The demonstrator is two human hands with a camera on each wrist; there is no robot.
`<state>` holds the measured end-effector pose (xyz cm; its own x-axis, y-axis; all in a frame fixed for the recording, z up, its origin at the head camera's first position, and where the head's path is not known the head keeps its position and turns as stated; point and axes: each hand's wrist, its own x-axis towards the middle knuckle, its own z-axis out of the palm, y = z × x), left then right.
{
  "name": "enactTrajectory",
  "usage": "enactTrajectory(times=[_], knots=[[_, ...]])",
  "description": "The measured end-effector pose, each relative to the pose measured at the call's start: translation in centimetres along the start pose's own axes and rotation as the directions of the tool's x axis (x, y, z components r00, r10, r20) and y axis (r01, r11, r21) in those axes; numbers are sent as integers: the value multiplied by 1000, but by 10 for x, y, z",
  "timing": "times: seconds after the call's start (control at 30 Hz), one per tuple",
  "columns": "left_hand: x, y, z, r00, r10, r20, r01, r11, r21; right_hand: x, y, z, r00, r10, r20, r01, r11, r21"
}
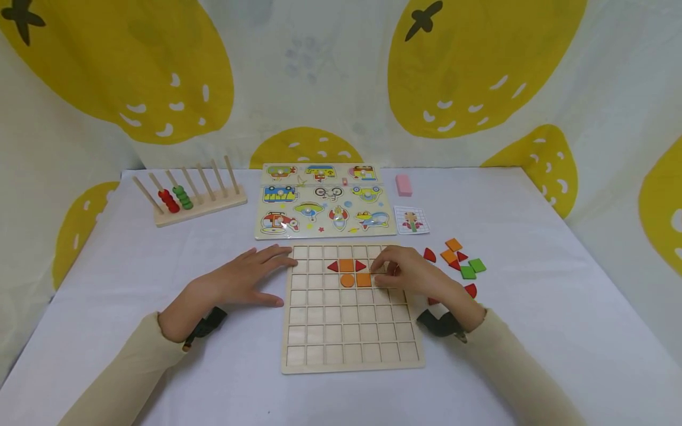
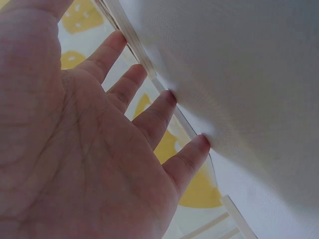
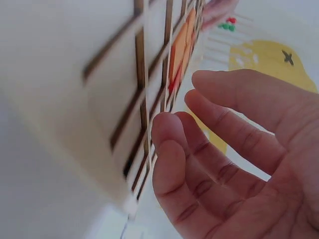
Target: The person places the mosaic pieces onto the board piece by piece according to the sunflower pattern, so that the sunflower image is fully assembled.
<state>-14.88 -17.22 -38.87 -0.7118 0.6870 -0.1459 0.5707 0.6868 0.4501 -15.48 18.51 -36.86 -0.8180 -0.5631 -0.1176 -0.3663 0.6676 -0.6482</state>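
Where the left hand spreads its fingers along the left edge of the grid board, they hold no piece; the right hand, over the board's right edge near the far corner, has its fingers loosely bent. Seven rows of seven cells make up the board, at the middle of the table. Five pieces lie near its far edge: two red triangles, two orange squares and one orange circle. Off its right edge are two more orange squares, two green squares and several red pieces, partly hidden by the right arm. Along the table's far edge stand one seven-peg rack, towards the left corner, one ten-picture peg puzzle, one pink block and one pattern card. The left wrist view adds the open palm, unseen from the head; the right wrist view shows the undersides of the fingers, with gaps between them.
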Motion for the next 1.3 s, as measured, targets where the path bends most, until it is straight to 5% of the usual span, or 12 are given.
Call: enactTrajectory(times=[0.3, 0.73, 1.3], knots=[[-1, 1, -1, 1000, 1, -1, -1, 1000, 4, -12, 19, -24, 995, -8, -97, 2, 998, -65], [2, 0, -2, 1000, 5, 5, -5, 1000, 12, -32, 36, -57, 968, 147, -204, -167, 983, -82], [1, -2, 1, 1000, -10, 1, 10, 1000, 7, -40, 77, -85, 916, 337, -217, -354, 935, -41]])
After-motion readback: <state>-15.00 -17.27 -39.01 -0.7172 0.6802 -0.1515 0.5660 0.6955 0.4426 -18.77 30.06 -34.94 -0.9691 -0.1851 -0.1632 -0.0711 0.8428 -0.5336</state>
